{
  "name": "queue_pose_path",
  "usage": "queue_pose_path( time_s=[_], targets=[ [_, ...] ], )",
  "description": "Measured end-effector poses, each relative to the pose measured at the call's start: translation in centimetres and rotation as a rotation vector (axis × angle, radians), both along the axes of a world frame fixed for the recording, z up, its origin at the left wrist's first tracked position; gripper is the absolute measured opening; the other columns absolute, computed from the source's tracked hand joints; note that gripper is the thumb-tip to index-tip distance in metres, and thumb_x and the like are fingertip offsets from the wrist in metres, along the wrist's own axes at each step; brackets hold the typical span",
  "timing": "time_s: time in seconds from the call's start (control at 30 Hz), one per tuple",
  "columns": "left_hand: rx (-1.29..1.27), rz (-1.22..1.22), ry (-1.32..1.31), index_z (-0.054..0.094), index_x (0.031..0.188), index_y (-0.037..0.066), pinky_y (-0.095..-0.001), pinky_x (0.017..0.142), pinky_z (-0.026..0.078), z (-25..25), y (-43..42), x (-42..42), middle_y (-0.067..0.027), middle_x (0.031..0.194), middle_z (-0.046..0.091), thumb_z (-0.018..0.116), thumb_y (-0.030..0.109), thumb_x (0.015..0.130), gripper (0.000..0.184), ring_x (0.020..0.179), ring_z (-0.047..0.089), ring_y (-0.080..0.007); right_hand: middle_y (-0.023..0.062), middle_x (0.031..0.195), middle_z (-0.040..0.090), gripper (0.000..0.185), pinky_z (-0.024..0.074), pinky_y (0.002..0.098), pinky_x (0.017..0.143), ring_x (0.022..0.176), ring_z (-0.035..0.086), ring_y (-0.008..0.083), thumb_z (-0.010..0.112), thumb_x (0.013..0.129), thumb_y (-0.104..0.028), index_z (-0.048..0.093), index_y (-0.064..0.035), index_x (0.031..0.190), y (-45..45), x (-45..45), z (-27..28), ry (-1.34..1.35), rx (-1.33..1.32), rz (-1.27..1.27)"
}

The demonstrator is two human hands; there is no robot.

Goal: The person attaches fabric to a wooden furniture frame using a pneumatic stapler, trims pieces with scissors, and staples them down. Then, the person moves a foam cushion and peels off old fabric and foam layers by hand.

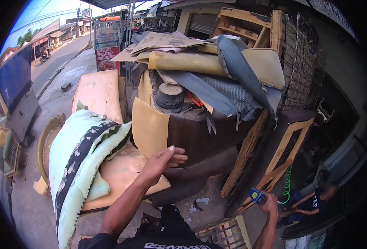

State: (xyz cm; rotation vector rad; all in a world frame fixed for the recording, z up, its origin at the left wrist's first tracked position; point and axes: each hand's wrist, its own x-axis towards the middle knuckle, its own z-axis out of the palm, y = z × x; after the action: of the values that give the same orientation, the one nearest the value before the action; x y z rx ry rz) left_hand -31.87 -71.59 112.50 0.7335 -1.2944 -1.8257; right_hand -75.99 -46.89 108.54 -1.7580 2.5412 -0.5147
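My right hand [270,204] is wrapped round a blue air staple gun [257,196] with a yellow label. A green coiled air hose [288,182] runs up close behind it. Beside the tool stands a wooden frame [283,149] with dark upholstery on its edge. My left hand [167,162] is held out with nothing in it, fingers loosely bent, in front of a dark brown upholstered seat [196,139]. A tan sheet [151,124] hangs down the side of that seat. Scissors [209,121] stick out under the heaped material.
Pale green torn foam [77,153] and pinkish foam pads [98,93] lie at left. Cardboard [164,43] and grey-blue vinyl [208,89] are heaped on the seat. A slatted wooden piece [225,234] lies by my feet. Another person [312,205] sits at lower right.
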Motion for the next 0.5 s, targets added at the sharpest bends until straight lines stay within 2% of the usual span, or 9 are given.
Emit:
queue_pose_path(
  time_s=[0.13, 0.17, 0.2, 0.23, 0.27, 0.3, 0.33, 0.4, 0.5],
  targets=[
    [0.254, 0.076, -0.244, 0.062, 0.12, -0.005, -0.0328, 0.09, 0.054, -11.8, 3.6, 8.9, -0.0148, 0.103, 0.073, 0.044, 0.025, 0.108, 0.038, 0.094, 0.069, -0.0197, 0.0221, 0.101, 0.07, 0.046, 0.0541, 0.0423, 0.083, 0.101, 0.067, 0.0409, 0.069, 0.069, -0.001, 0.072, -0.0088, 0.114, -2.4, -7.5, 16.3, 0.319, -0.31, 0.104],
    [0.348, 0.147, -0.28, 0.064, 0.114, -0.003, -0.0301, 0.083, 0.055, -15.4, 5.3, 10.9, -0.0128, 0.098, 0.074, 0.045, 0.021, 0.107, 0.031, 0.088, 0.068, -0.0176, 0.0217, 0.105, 0.071, 0.049, 0.054, 0.0412, 0.086, 0.104, 0.067, 0.0391, 0.069, 0.069, 0.0, 0.071, -0.0086, 0.117, -4.1, -5.6, 22.4, 0.457, -0.282, 0.012],
    [0.435, 0.219, -0.384, 0.064, 0.111, -0.001, -0.0278, 0.077, 0.054, -17.7, 7.3, 12.5, -0.0109, 0.092, 0.074, 0.047, 0.019, 0.106, 0.027, 0.082, 0.068, -0.0154, 0.0202, 0.108, 0.072, 0.053, 0.0542, 0.041, 0.089, 0.105, 0.069, 0.0377, 0.069, 0.068, 0.0, 0.07, -0.0095, 0.12, -5.7, -7.8, 26.7, 0.525, -0.398, 0.116],
    [0.485, 0.248, -0.401, 0.065, 0.109, -0.001, -0.0274, 0.076, 0.054, -19.0, 9.5, 13.7, -0.0104, 0.091, 0.074, 0.047, 0.019, 0.106, 0.027, 0.08, 0.067, -0.0147, 0.0185, 0.112, 0.072, 0.051, 0.0542, 0.0408, 0.09, 0.106, 0.069, 0.0368, 0.069, 0.07, 0.001, 0.069, -0.0082, 0.121, -7.6, -9.0, 31.0, 0.6, -0.43, 0.03],
    [0.538, 0.28, -0.422, 0.065, 0.108, 0.0, -0.027, 0.074, 0.053, -20.0, 11.3, 14.5, -0.0099, 0.089, 0.073, 0.047, 0.019, 0.106, 0.026, 0.078, 0.067, -0.0141, 0.0185, 0.116, 0.071, 0.051, 0.0501, 0.0414, 0.098, 0.11, 0.067, 0.0373, 0.068, 0.074, 0.003, 0.067, -0.007, 0.124, -9.9, -8.5, 35.1, 0.67, -0.551, 0.119],
    [0.538, 0.303, -0.421, 0.065, 0.107, 0.0, -0.0287, 0.072, 0.054, -20.7, 12.4, 14.6, -0.0109, 0.089, 0.073, 0.048, 0.017, 0.105, 0.024, 0.077, 0.067, -0.0164, 0.0164, 0.12, 0.069, 0.052, 0.0442, 0.042, 0.103, 0.116, 0.063, 0.0365, 0.068, 0.075, 0.001, 0.065, -0.0062, 0.126, -12.1, -9.4, 39.3, 0.95, -0.525, 0.137],
    [0.542, 0.331, -0.413, 0.065, 0.106, 0.0, -0.0304, 0.07, 0.055, -21.3, 13.3, 14.4, -0.012, 0.088, 0.073, 0.048, 0.015, 0.104, 0.022, 0.076, 0.068, -0.0186, 0.0149, 0.118, 0.067, 0.057, 0.0408, 0.0419, 0.101, 0.113, 0.061, 0.036, 0.07, 0.073, -0.001, 0.062, -0.0067, 0.129, -15.4, -9.1, 43.3, 1.009, -0.548, 0.162],
    [0.519, 0.366, -0.381, 0.065, 0.106, 0.0, -0.0303, 0.069, 0.055, -21.8, 12.7, 12.1, -0.0115, 0.088, 0.073, 0.048, 0.016, 0.104, 0.023, 0.074, 0.068, -0.0184, 0.0127, 0.118, 0.067, 0.063, 0.0413, 0.043, 0.096, 0.111, 0.06, 0.0328, 0.075, 0.071, -0.003, 0.06, -0.0077, 0.133, -20.8, -4.6, 48.2, 1.155, -0.561, 0.23],
    [0.415, 0.559, -0.103, 0.066, 0.105, 0.0, -0.0305, 0.068, 0.055, -20.5, 11.6, 8.2, -0.0116, 0.087, 0.072, 0.049, 0.016, 0.104, 0.023, 0.072, 0.068, -0.0179, 0.0162, 0.121, 0.067, 0.053, 0.0465, 0.0421, 0.096, 0.111, 0.063, 0.036, 0.071, 0.078, -0.004, 0.062, -0.006, 0.13, -29.6, -1.5, 48.2, 0.997, -0.899, 0.577]
  ],
)
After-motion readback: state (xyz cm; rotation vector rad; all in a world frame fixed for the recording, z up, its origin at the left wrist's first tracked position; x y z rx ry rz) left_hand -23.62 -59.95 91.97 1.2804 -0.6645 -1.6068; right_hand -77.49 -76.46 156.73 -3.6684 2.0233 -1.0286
